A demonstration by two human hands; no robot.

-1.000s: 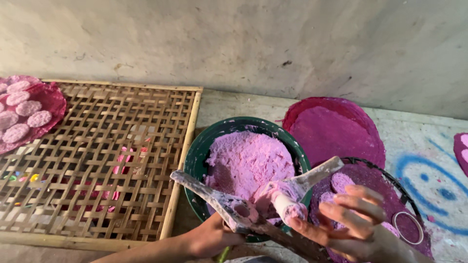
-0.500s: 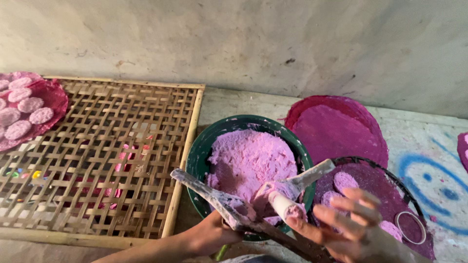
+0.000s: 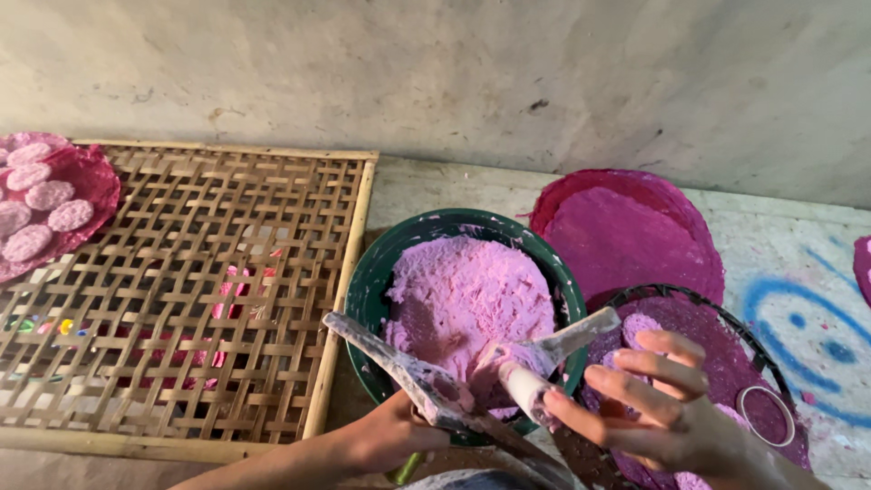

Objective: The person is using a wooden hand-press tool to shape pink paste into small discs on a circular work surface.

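Head view: the right hand [image 3: 671, 413] has slid slightly down-frame since a second ago, fingers spread open beside the white tube [image 3: 524, 386], barely touching it. The left hand [image 3: 399, 436] stays closed around the caked metal trowel [image 3: 408, 372] over one green bowl [image 3: 376, 281] of pink paste [image 3: 467, 290] (on the floor). One bamboo rack [image 3: 200, 290], five pink discs [image 3: 50, 195].
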